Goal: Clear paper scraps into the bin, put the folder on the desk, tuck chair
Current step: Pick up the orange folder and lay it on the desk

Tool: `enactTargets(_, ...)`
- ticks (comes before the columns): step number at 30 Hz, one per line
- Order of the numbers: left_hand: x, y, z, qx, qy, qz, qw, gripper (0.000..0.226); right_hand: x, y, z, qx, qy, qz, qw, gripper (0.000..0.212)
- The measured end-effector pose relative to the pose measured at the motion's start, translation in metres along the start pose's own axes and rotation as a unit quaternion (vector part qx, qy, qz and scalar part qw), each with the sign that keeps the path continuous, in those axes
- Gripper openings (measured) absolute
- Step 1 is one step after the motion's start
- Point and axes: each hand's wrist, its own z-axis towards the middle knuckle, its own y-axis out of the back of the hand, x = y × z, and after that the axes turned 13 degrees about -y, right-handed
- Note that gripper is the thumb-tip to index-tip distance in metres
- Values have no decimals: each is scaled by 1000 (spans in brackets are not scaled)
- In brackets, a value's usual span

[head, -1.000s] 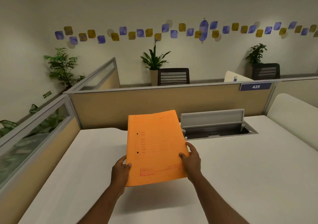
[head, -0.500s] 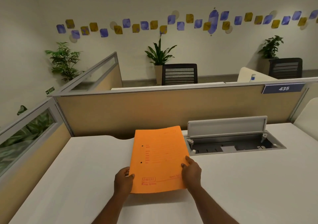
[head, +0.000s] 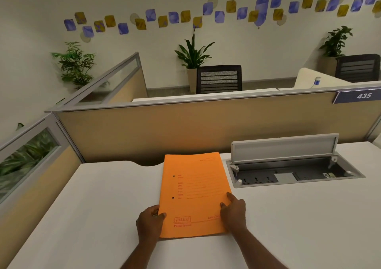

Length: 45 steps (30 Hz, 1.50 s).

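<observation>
An orange folder (head: 195,194) with red print and two punch holes lies flat on the white desk (head: 92,217), its far edge near the desk's back cut-out. My left hand (head: 149,226) grips its near left corner, thumb on top. My right hand (head: 234,212) holds its near right edge with fingers on the cover. No paper scraps, bin or my own chair are in view.
An open grey cable tray (head: 288,171) with its lid (head: 284,147) up is sunk into the desk right of the folder. Tan partitions (head: 185,132) close the back and left. Beyond them stand black chairs (head: 219,78) and potted plants (head: 193,52).
The folder has come down from a raised, tilted hold to lie flat on the desk, slightly farther forward. Both hands stayed on its near corners.
</observation>
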Motion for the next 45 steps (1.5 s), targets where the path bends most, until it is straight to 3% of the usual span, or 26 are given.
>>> enactTargets(4, -2, -1, 3, -14, -15, 26, 999, 30, 7, -5, 1, -26, -19, -75, 997, 57)
enactTargets(10, 2, -4, 3, 6, -41, 70, 997, 33, 7, -9, 0, -72, -19, -170, 983, 51)
enactTargets(18, 7, -4, 1, 33, -71, 118, 990, 35, -11, -8, 2, -107, 48, -265, 957, 54)
enactTargets(45, 3, -25, -2, 8, -149, 137, 979, 22, -10, -6, 20, -103, 65, -293, 948, 58)
